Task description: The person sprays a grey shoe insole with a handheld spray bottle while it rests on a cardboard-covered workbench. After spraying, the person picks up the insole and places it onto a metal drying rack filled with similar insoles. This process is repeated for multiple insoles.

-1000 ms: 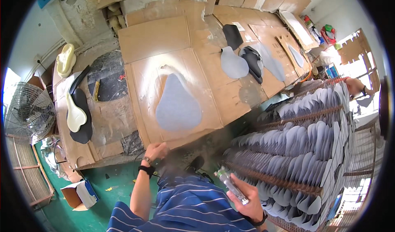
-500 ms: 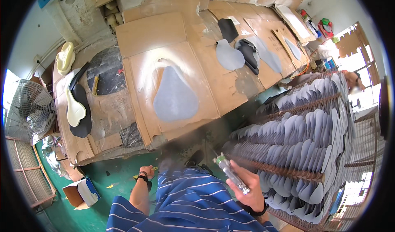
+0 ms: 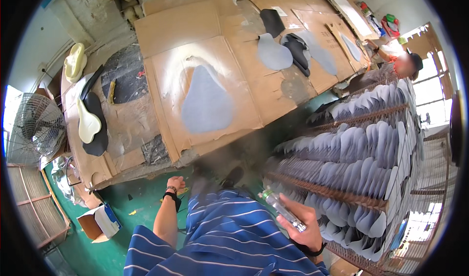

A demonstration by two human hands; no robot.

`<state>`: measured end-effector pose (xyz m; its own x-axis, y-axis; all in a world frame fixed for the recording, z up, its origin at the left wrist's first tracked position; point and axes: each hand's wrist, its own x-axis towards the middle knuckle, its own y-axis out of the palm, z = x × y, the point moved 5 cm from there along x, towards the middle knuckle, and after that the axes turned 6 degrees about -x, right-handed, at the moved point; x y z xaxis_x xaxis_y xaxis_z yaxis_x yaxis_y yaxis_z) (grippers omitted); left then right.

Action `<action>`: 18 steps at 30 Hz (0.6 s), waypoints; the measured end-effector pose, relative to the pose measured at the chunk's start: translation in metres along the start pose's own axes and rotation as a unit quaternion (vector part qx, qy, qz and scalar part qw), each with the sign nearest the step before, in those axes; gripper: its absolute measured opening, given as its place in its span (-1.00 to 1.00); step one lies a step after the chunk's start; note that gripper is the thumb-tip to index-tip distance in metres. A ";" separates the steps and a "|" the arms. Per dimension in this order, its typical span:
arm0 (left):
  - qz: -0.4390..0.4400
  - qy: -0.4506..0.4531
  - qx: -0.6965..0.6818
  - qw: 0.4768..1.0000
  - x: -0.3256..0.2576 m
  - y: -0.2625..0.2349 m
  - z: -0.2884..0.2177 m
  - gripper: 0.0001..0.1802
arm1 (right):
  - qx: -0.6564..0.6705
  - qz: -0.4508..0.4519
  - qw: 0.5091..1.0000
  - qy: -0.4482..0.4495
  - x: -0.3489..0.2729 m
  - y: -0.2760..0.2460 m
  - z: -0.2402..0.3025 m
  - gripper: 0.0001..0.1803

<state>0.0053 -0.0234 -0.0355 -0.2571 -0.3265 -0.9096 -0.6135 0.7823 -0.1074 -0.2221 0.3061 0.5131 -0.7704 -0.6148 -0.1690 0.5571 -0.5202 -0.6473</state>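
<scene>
My right hand is closed around a slim silver tool with a green ring near its front end, perhaps a spray gun. It is held low in front of my body, beside the rack of grey pieces. My left hand is curled closed just below the table's front edge; whatever it may hold is hidden. On the cardboard-covered table ahead lies a flat grey pear-shaped piece, with whitish residue around its upper end. Neither hand touches it.
A wire rack with many grey pieces stands close on my right; a person is behind it. Pale saddle-shaped forms and black pieces lie on the table's left. A fan and open box stand left.
My right hand has shifted slightly right with the silver tool. My left hand has risen a little toward the table edge. Behind the rack, the other person's head has come into view.
</scene>
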 end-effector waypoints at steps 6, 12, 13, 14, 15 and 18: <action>-0.008 -0.008 -0.009 1.000 -0.011 0.008 -0.012 -0.57 | -0.008 0.007 0.998 -0.062 0.039 0.016 0.020 -0.42; -0.010 0.000 -0.007 1.000 -0.006 0.001 -0.002 -0.59 | -0.017 -0.093 0.992 -0.077 0.071 0.011 0.021 -0.46; -0.011 -0.011 -0.016 1.000 -0.007 0.003 -0.004 -0.60 | -0.024 -0.107 0.991 -0.072 0.073 0.010 0.019 -0.46; -0.011 -0.021 -0.026 0.999 -0.010 0.005 -0.005 -0.60 | -0.031 -0.118 0.987 -0.100 0.073 0.010 0.016 -0.39; -0.014 -0.033 -0.037 0.999 -0.010 0.005 0.000 -0.60 | -0.030 -0.120 0.988 -0.092 0.072 0.010 0.013 -0.40; -0.011 -0.043 -0.031 0.999 -0.005 0.007 0.001 -0.60 | -0.036 -0.120 0.990 -0.067 0.066 0.006 0.006 -0.41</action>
<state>0.0029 -0.0154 -0.0321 -0.1800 -0.2947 -0.9385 -0.6634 0.7408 -0.1054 -0.2678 0.2587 0.5022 -0.8266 -0.5551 0.0930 0.3365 -0.6199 -0.7088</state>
